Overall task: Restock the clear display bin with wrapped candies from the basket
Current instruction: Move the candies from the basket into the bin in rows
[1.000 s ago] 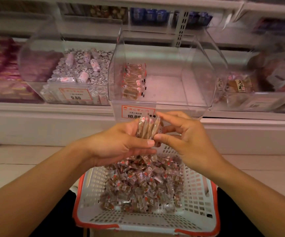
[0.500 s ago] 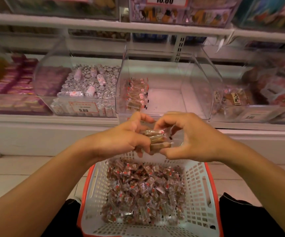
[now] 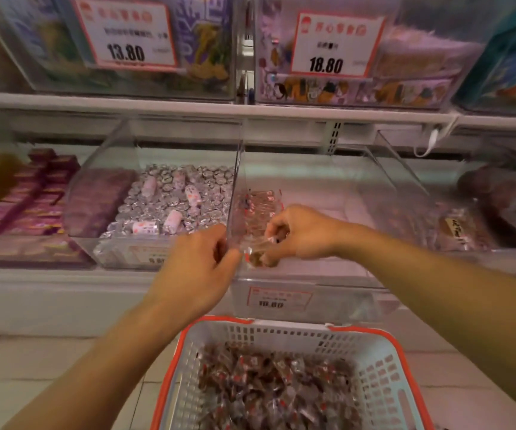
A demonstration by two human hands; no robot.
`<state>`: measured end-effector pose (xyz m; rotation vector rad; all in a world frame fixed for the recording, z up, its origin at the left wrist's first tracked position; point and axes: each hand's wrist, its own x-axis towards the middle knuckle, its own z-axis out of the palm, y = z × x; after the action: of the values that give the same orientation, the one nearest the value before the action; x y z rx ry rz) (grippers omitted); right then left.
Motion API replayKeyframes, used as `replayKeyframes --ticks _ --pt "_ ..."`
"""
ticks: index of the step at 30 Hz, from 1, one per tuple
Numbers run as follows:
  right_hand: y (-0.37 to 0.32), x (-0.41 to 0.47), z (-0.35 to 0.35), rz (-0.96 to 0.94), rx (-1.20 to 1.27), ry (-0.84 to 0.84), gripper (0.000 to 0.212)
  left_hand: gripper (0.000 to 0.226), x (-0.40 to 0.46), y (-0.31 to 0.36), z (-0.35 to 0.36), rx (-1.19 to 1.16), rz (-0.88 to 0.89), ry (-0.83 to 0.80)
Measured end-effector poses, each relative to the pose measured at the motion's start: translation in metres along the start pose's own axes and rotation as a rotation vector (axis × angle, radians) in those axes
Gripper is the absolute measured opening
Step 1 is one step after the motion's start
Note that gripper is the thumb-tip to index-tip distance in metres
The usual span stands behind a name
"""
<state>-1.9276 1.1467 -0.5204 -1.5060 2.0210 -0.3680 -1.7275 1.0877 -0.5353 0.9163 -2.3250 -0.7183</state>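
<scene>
Two hands meet at the near left corner of the clear bin (image 3: 312, 184) on the lower shelf (image 3: 49, 293). The right hand (image 3: 300, 235) reaches inside it, fingers curled in a grip on a few wrapped candies (image 3: 258, 259) just above the bin floor. The left hand (image 3: 199, 268) sits against the bin's left wall with fingers curled; whether its grip holds a candy is unclear. More candies line the far left of the bin, and a heap fills the white basket (image 3: 380, 377) near the camera
</scene>
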Motion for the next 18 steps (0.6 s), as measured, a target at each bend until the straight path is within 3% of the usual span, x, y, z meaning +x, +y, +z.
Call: replayKeyframes --ticks 3,6,10,13,18 --pt "-0.007 0.018 0.018 -0.068 -0.290 0.037 0.034 0.021 0.001 -0.004 0.000 -0.093 0.019 -0.057" --pt "-0.010 0.020 0.020 -0.117 -0.364 0.069 0.042 0.022 -0.001 -0.006 0.002 -0.111 0.040 -0.042" --pt "-0.006 0.016 0.015 -0.049 -0.477 0.065 0.106 0.026 -0.002 -0.009 0.005 -0.122 0.054 -0.031" --pt "-0.003 0.018 0.015 0.140 -0.350 -0.074 0.144 0.025 -0.003 -0.010 0.006 -0.140 0.060 -0.038" --pt "-0.005 0.027 0.024 0.286 -0.086 -0.160 0.147 0.026 -0.004 -0.011 0.008 -0.164 0.055 -0.036"
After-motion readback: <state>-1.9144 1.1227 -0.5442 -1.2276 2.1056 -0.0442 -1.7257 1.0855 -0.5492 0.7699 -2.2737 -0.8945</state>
